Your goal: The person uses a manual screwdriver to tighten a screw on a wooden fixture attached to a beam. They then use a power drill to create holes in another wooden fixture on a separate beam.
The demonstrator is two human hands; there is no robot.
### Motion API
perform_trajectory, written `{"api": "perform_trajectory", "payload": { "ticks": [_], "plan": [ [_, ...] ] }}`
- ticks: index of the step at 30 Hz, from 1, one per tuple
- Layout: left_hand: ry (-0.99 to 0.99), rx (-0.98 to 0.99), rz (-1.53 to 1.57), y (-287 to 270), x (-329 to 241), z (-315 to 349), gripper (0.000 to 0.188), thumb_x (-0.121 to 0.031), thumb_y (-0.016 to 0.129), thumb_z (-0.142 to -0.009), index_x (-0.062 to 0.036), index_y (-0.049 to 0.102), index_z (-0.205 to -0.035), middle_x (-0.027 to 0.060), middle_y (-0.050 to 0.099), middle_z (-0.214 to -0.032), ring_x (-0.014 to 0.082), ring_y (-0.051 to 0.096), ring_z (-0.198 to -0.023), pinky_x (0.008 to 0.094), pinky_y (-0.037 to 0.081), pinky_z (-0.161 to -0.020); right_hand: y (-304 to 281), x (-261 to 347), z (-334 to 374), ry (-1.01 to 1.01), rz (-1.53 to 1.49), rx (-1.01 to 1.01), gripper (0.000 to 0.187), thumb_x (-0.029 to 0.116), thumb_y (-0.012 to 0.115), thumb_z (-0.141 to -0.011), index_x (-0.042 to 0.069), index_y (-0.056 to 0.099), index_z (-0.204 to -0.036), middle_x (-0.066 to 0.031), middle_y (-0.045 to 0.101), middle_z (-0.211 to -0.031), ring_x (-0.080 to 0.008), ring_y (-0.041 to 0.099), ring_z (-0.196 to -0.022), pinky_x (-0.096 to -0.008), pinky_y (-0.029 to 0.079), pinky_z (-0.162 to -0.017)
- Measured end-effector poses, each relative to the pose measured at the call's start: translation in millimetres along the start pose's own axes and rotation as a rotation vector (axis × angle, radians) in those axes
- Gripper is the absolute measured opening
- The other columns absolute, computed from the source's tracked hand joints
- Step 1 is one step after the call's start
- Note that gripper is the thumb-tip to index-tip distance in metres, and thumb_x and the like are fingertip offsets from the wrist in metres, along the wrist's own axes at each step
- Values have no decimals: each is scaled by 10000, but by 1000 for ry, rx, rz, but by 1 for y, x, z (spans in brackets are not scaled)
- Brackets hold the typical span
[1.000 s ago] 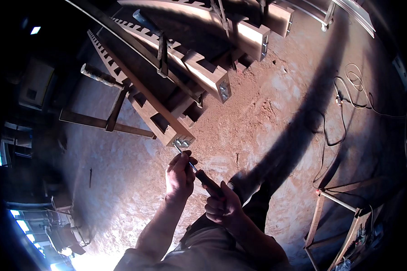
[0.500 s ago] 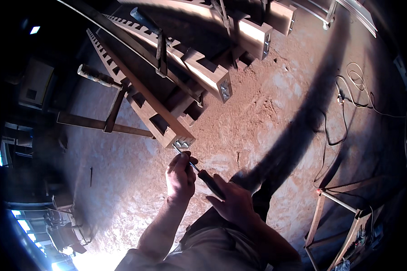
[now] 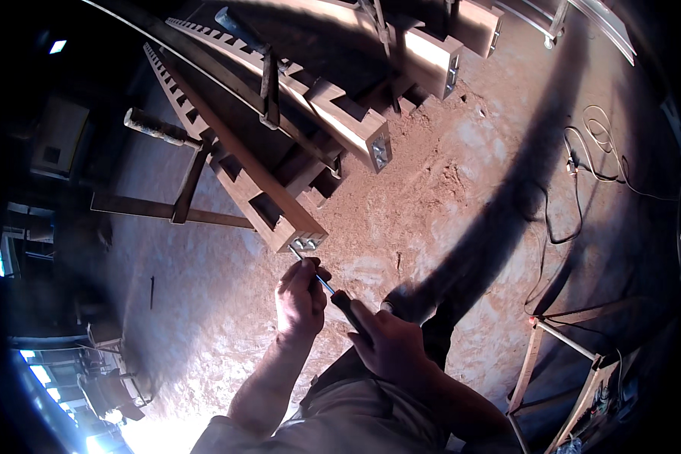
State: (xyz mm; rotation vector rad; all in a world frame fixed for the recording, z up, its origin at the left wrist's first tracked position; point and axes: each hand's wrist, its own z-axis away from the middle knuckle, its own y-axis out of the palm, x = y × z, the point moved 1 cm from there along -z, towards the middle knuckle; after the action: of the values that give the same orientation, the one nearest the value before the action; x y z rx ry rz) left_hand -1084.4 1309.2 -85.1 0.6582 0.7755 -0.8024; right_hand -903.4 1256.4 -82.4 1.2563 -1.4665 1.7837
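At the near end of the notched wooden beam (image 3: 250, 163), the screwdriver (image 3: 346, 306) is slanting up toward the metal fittings (image 3: 305, 244); whether its tip is touching them, I cannot tell. Right hand (image 3: 393, 342) is wrapping round the dark handle, fingers closed on it! Left hand (image 3: 298, 301) is pinching the slim shaft just below the beam's end. Farther left, a clamp (image 3: 189, 181) is standing out beside the beam, and sawdust (image 3: 401, 174) is covering the floor to the right.
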Motion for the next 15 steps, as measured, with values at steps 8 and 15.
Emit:
{"api": "perform_trajectory", "payload": {
  "ticks": [8,15],
  "plan": [
    [-90,-8,-75,1,-9,2,232,-212,559,-1008,10,613,-1046,88,655,-755,65,413,-405,215,279,-345,26,-6,6,769,-1877,455,470,296,562,-965,171,488,-1412,-41,513,-661,-168,477,-526,-317,402,-463],
    [-29,-36,-5,1,-2,3,234,-219,568,-1011,8,623,-1021,89,657,-751,65,423,-411,211,308,-365,25,-11,0,407,-988,128,489,270,598,-973,149,484,-1433,-33,542,-662,-158,525,-503,-314,444,-458]
  ]
}}
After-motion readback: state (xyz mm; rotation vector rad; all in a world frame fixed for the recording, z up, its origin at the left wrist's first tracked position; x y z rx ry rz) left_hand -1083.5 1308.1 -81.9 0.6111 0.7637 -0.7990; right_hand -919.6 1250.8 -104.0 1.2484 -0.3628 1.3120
